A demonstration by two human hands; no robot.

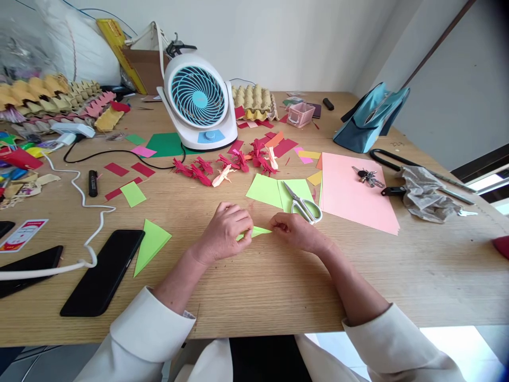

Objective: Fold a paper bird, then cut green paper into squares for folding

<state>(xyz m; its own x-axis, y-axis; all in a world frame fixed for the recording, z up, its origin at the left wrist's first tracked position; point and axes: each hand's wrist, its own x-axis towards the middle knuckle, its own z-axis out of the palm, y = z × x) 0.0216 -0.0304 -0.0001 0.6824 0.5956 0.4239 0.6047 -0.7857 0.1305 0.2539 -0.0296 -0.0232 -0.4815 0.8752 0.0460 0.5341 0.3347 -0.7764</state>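
Note:
Between my two hands is a narrow folded piece of lime-green paper (259, 232), partly hidden by the fingers. My left hand (229, 231) pinches its left part from above. At the pointed right end, my right hand (296, 231) has its fingers curled in a pinch at the tip. Just beyond the right hand lie white-handled scissors (303, 203), resting on flat lime-green sheets (264, 190). A folded lime-green triangle (150, 245) lies to the left of my left forearm. Several small red folded-paper figures (201, 171) and a few pale ones stand in a row farther back.
A white fan (199, 101) stands at the back. Pink sheets (356, 196) with keys (369, 177) on them lie to the right, near a blue bag (371, 119). Black phones (104, 273), a marker (93, 183) and a white cable (81, 196) occupy the left side.

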